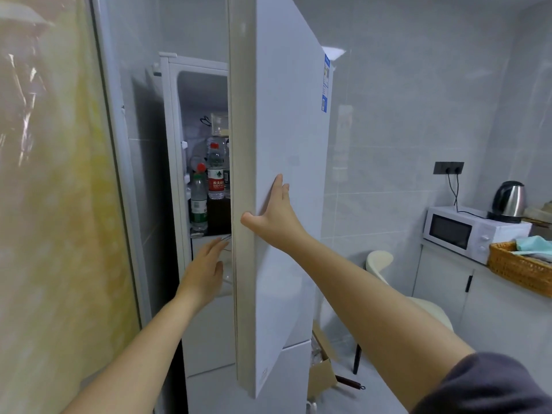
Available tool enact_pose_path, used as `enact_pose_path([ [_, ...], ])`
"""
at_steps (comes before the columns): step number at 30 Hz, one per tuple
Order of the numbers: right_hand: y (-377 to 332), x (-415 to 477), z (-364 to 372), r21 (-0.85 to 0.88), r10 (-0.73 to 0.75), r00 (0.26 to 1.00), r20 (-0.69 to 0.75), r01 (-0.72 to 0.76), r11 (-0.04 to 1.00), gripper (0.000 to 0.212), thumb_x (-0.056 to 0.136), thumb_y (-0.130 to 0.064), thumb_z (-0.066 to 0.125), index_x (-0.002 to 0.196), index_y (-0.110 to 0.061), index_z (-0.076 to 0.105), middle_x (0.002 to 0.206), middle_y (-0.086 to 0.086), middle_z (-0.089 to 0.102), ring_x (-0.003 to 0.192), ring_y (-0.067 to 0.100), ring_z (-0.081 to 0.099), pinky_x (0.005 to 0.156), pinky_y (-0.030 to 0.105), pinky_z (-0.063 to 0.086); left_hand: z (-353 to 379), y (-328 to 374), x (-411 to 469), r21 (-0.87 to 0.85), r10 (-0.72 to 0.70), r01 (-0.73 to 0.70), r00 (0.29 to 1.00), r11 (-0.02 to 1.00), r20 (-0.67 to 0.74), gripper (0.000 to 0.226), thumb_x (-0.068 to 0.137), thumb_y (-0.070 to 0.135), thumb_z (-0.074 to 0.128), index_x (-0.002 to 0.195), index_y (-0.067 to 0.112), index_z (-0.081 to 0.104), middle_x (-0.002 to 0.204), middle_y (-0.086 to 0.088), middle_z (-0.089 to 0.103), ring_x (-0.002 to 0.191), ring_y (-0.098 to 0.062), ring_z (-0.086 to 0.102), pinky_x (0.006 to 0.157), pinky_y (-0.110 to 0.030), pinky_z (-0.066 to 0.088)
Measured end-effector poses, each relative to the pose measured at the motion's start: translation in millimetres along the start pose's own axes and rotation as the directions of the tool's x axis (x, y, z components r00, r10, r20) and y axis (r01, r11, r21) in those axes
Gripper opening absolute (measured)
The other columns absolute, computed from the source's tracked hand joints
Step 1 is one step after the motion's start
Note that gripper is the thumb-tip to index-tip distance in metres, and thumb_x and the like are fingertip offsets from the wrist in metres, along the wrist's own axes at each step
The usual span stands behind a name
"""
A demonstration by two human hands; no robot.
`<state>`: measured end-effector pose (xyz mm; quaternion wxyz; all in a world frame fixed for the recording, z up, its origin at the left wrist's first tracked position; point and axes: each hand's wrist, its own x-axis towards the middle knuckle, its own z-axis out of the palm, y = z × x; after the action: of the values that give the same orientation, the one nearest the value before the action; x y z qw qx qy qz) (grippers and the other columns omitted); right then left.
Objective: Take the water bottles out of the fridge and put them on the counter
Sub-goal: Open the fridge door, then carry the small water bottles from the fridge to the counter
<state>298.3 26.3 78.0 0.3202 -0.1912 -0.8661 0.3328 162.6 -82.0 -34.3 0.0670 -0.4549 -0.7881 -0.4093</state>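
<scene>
The white fridge door [283, 144] stands partly open. My right hand [273, 215] grips its edge, thumb on the inner side and fingers flat on the front. Through the gap I see two clear water bottles with red caps: one with a green label [198, 201] low on the left, one with a red label [215, 174] behind it and higher. More bottles show behind them, mostly hidden by the door. My left hand [206, 270] reaches into the gap below the bottles, fingers apart, holding nothing.
At the right a counter [478, 264] carries a white microwave [469, 231], a steel kettle [509, 201] on top of it and a wicker basket [519, 267]. A cream chair [385, 264] and a cardboard box [322, 375] stand between fridge and counter. A glass panel [59, 204] closes the left.
</scene>
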Motion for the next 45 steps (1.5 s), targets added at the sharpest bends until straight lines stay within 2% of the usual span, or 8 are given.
enact_pose_path([
  [4, 7, -8, -13, 0.031, -0.009, 1.000, -0.001, 0.009, 0.999, 0.103, 0.087, -0.032, 0.060, 0.153, -0.018, -0.018, 0.163, 0.006, -0.016, 0.150, 0.020, -0.011, 0.115, 0.033, 0.011, -2, 6, 11, 0.255, 0.058, -0.106, 0.980, 0.961, 0.192, 0.044, 0.102, 0.017, 0.042, 0.146, 0.022, 0.038, 0.153, 0.005, 0.036, 0.137, -0.018, 0.039, 0.112, -0.036, 0.034],
  [13, 40, -35, -71, 0.123, -0.040, 0.999, -0.009, 0.041, 0.992, 0.102, 0.081, -0.026, 0.063, 0.156, -0.020, -0.006, 0.165, -0.003, 0.007, 0.150, 0.012, 0.011, 0.122, 0.040, 0.020, 31, 45, 1, 0.299, 0.198, -0.217, 0.976, 0.929, 0.094, 0.028, 0.101, 0.028, 0.044, 0.126, 0.027, 0.057, 0.128, 0.008, 0.054, 0.119, -0.014, 0.048, 0.097, -0.033, 0.037],
  [22, 78, -79, -151, 0.206, -0.009, 1.000, -0.030, 0.015, 0.978, 0.044, 0.088, -0.015, 0.060, 0.126, -0.035, 0.055, 0.123, -0.004, 0.066, 0.106, 0.016, 0.067, 0.080, 0.029, 0.055, 72, 105, -6, 0.257, 0.340, -0.355, 0.935, 0.899, 0.102, 0.025, 0.102, 0.030, 0.040, 0.113, 0.030, 0.064, 0.110, 0.011, 0.058, 0.106, -0.012, 0.051, 0.093, -0.030, 0.028],
  [30, 98, -108, -182, 0.226, 0.074, 0.977, -0.200, -0.028, 0.974, 0.023, 0.098, -0.006, 0.053, 0.113, -0.016, 0.067, 0.111, 0.020, 0.069, 0.095, 0.024, 0.065, 0.097, 0.056, 0.049, 102, 134, -2, -0.030, 0.376, -0.378, 0.904, 0.925, 0.205, 0.021, 0.101, 0.021, 0.046, 0.109, 0.020, 0.066, 0.110, 0.004, 0.068, 0.101, -0.017, 0.060, 0.085, -0.028, 0.047],
  [33, 109, -115, -189, 0.216, 0.092, 0.955, -0.283, -0.030, 0.976, 0.018, 0.100, -0.011, 0.051, 0.108, -0.015, 0.067, 0.112, 0.026, 0.065, 0.097, 0.040, 0.064, 0.096, 0.062, 0.045, 119, 144, -1, -0.013, 0.398, -0.406, 0.889, 0.914, 0.228, 0.020, 0.102, 0.022, 0.041, 0.110, 0.021, 0.060, 0.108, 0.008, 0.069, 0.097, -0.018, 0.063, 0.080, -0.030, 0.050],
  [37, 138, -115, -199, 0.192, 0.127, 0.908, -0.399, -0.053, 0.980, 0.020, 0.101, -0.018, 0.048, 0.100, -0.011, 0.067, 0.092, 0.018, 0.066, 0.084, 0.025, 0.059, 0.079, 0.047, 0.052, 143, 165, 0, 0.045, 0.413, -0.436, 0.877, 0.899, 0.246, 0.023, 0.101, 0.021, 0.038, 0.117, 0.023, 0.054, 0.109, 0.009, 0.069, 0.093, -0.021, 0.063, 0.074, -0.031, 0.050],
  [39, 152, -112, -206, 0.141, 0.139, 0.880, -0.455, -0.083, 0.987, 0.027, 0.101, -0.021, 0.046, 0.101, 0.001, 0.060, 0.082, 0.018, 0.055, 0.075, 0.025, 0.048, 0.069, 0.041, 0.041, 155, 177, 0, 0.071, 0.406, -0.434, 0.880, 0.898, 0.246, 0.024, 0.100, 0.020, 0.035, 0.118, 0.022, 0.052, 0.106, 0.003, 0.070, 0.089, -0.023, 0.063, 0.071, -0.033, 0.051],
  [45, 179, -103, -229, 0.121, 0.183, 0.836, -0.517, -0.140, 0.983, 0.032, 0.104, -0.018, 0.041, 0.101, 0.011, 0.052, 0.081, 0.013, 0.049, 0.074, 0.022, 0.041, 0.069, 0.034, 0.034, 183, 212, -4, 0.128, 0.418, -0.446, 0.887, 0.886, 0.197, 0.025, 0.097, 0.013, 0.037, 0.116, 0.015, 0.054, 0.100, -0.008, 0.070, 0.084, -0.031, 0.062, 0.067, -0.034, 0.046],
])
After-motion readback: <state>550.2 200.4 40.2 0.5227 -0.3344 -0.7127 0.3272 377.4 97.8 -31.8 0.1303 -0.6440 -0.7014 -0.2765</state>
